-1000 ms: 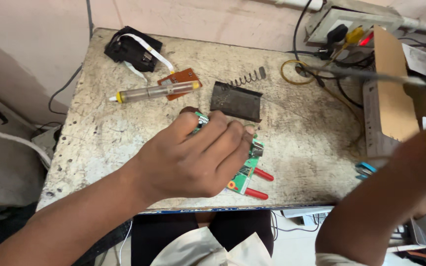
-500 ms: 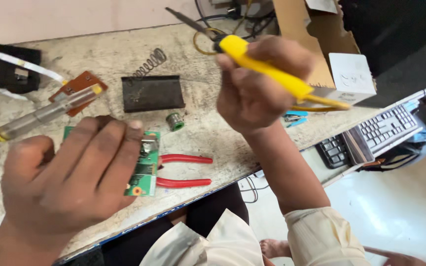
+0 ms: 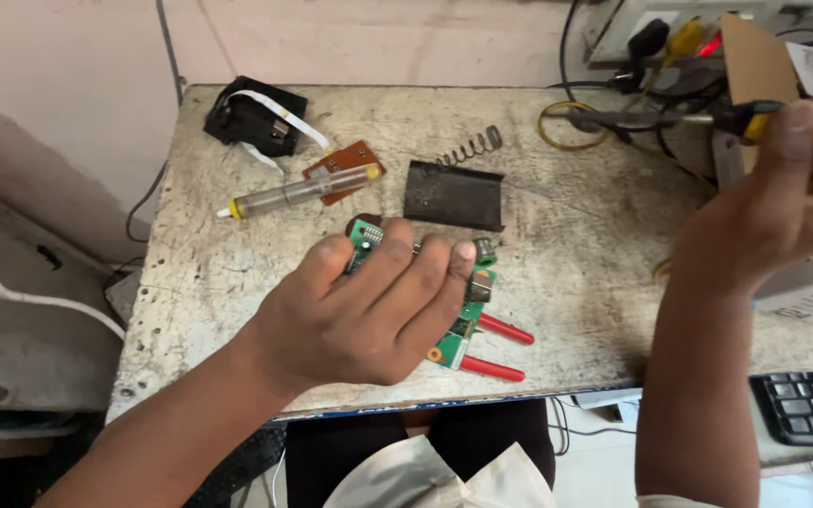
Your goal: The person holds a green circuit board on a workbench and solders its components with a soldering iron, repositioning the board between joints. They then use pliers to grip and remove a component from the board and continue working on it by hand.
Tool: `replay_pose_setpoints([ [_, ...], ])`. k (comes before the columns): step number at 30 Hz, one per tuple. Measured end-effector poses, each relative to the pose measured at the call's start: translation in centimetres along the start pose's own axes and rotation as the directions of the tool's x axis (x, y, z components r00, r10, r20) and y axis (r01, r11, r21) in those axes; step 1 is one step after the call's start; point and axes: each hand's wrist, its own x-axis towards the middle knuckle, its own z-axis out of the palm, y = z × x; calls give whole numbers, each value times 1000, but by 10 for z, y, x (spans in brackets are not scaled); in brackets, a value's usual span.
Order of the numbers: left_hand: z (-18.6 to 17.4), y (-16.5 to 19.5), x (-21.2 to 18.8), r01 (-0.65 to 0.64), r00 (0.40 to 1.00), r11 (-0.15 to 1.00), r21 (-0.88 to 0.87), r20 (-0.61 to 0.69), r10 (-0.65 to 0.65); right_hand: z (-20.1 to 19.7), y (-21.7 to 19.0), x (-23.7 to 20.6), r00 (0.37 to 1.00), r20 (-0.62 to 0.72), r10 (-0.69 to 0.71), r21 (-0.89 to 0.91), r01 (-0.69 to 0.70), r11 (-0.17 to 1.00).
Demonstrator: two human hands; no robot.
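Bench: one worn, speckled top; everything else lies on it or is held over it.
Left hand: palm down at the near middle, fingers spread and pressing flat on the green board; not closed around it.
Right hand: raised at the right edge, well above the top, fingers wrapped tight on the iron's yellow handle.
Iron: one; its long axis runs left to right, dark tip pointing left over the far right of the bench.
Green board: one; mostly hidden under the left fingers, long axis running from far-left to near-right, with the near end showing beside the pliers.
Key relation: the board lies down and left of the iron's tip, well apart from it; the left hand is on the board, the right hand far off it.
Pliers: one pair, two red handles, just right of the board, partly beneath it.
Dark plate: one, beyond the left hand.
Clear pump tool: one, lying across a small brown board.
Spring: one, by the plate's far edge.
Black module: one, far left corner, with a white ribbon.
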Motion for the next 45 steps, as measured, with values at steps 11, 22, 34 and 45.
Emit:
replay_pose_setpoints([
  [11,-3,-5,5,-7,999,993,117,-33,11,19,-18,2,970,221,102,309,-169,936],
  [22,2,-1,-4,0,1000,997,79,2,0,1,1,-4,961,238,139,400,-228,888],
  [34,-6,-8,11,21,1000,998,65,10,-22,12,-9,-3,966,246,80,342,-164,925],
  [45,-11,-7,3,38,991,990,-136,132,-20,10,-12,-4,978,209,0,152,-33,988],
])
